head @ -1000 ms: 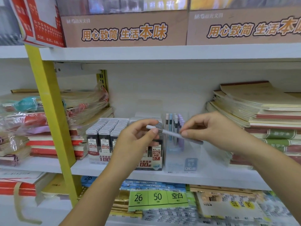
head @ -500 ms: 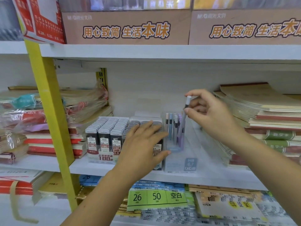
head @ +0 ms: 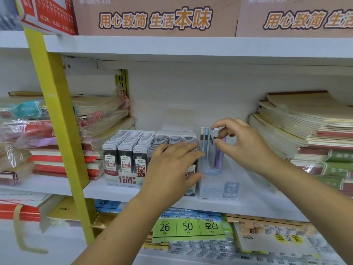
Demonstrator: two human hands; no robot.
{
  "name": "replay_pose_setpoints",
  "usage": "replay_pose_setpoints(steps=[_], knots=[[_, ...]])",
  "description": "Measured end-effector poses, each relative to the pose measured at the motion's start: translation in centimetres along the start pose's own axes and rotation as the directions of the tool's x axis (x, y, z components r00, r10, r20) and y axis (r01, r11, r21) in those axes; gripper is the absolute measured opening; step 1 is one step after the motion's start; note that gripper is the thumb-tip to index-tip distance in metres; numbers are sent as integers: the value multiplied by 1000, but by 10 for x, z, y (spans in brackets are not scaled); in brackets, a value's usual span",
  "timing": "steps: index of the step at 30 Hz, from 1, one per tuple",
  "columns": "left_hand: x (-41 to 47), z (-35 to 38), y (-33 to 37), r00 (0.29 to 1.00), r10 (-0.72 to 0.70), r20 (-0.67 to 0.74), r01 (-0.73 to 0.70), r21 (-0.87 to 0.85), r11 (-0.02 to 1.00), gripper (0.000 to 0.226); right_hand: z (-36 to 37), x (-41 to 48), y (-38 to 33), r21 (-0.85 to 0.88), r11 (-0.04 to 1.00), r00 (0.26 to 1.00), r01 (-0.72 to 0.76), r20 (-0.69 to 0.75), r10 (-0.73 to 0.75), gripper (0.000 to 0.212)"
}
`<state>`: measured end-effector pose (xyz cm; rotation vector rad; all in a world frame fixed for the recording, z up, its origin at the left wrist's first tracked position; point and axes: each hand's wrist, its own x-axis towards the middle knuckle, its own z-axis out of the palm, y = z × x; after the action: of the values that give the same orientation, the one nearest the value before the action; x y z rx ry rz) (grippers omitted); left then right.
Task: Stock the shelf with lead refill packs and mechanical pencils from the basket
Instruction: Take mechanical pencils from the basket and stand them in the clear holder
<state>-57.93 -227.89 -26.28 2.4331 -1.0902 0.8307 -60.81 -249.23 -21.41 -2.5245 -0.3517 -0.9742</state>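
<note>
Over the clear pencil box (head: 217, 188), the right hand (head: 246, 148) has its grip pinched on the white-capped top of a mechanical pencil (head: 216, 131). The pencil is upright, its lower end down among the other pencils (head: 206, 142) standing inside. Just left of it, the left hand (head: 172, 167) lies flat with straight fingers, holding nothing, across the lead refill packs (head: 126, 150) on the shelf (head: 118, 190). The step in hand looks like seating this pencil. Next, I judge, it must settle to the bottom before the pinch loosens, without tipping its neighbours. The basket is out of view.
</note>
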Motion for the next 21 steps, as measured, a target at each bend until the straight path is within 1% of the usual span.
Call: replay_pose_setpoints(steps=[5, 7, 9, 11, 13, 15, 17, 18, 19, 21], knots=[[-1, 2, -1, 1000, 0, -7, 1, 4, 1000, 51, 2, 1, 1, -1, 1000, 1000, 3, 3, -3, 31], [0, 2, -2, 1000, 6, -19, -6, 9, 1000, 51, 5, 2, 2, -63, 997, 999, 43, -20, -45, 23], [0, 4, -3, 999, 12, -34, -12, 9, 1000, 51, 8, 3, 3, -164, 984, 994, 73, -63, -84, 18], [0, 5, -4, 999, 19, -38, -19, 6, 1000, 51, 8, 3, 5, -219, 975, 995, 43, -76, -61, 17], [0, 4, -4, 999, 26, -34, -26, 1, 1000, 52, 7, 3, 5, -269, 963, 999, 3, -45, -15, 16], [0, 1, -3, 999, 30, -14, -30, -8, 1000, 54, 4, 0, 4, -303, 952, 999, -48, -7, 48, 22], [1, -2, -1, 999, 53, -4, -53, 17, 998, 59, -2, -7, 0, -293, 951, 995, -102, -12, 103, 32], [-1, -3, 1, 997, 74, -17, -73, 53, 996, 62, -6, -14, -5, -262, 958, 993, -115, -43, 107, 36], [-5, -3, 3, 994, 99, -54, -94, 86, 992, 62, -10, -24, -11, -212, 971, 991, -109, -103, 89, 36], [-22, 1, 5, 971, 136, -196, -128, 54, 990, 52, -13, -52, -27, -60, 997, 966, -52, -258, 35, 30]])
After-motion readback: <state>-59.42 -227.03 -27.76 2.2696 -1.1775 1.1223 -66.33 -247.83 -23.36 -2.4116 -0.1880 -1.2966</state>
